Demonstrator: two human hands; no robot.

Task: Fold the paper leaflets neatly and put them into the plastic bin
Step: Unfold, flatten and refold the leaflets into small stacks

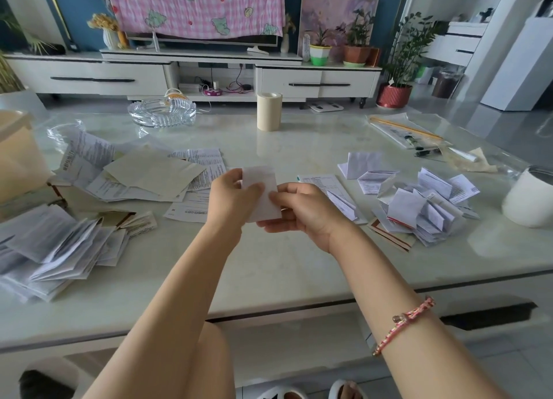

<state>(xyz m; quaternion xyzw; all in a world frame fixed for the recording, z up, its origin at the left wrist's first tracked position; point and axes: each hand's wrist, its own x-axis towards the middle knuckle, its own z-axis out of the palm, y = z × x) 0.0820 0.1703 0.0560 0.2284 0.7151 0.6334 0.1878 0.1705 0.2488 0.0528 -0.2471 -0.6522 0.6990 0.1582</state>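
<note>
1. Shows two bare arms reaching over a pale, marble-look table (pixel 284 279), seen from the head, looking down.
2. Holds a small white leaflet (pixel 263 189) in the air just above the table's middle. Left hand (pixel 230 198) pinching its left edge, thumb on the front; right hand (pixel 302 210) pinching its lower right side, fingers curled underneath.
3. Looks like the folding step: leaflet already down to a small rectangle, probably needing one last crease pressed flat between the fingers.
4. Next, likely calls for a long reach left to the cream plastic bin (pixel 18 159) at the table's far left edge, well apart from both hands, only partly in view.
5. Lying between hands and bin: a loose spread of unfolded sheets (pixel 143 174), easy to brush or scatter; best passed over, not through.
6. To the right, a heap of folded leaflets (pixel 419 207); at the near left, another folded stack (pixel 51 249).
7. Bare tabletop between the hands and the near edge. Glass ashtray (pixel 161 111) and roll of tape (pixel 269 111) well behind.
</note>
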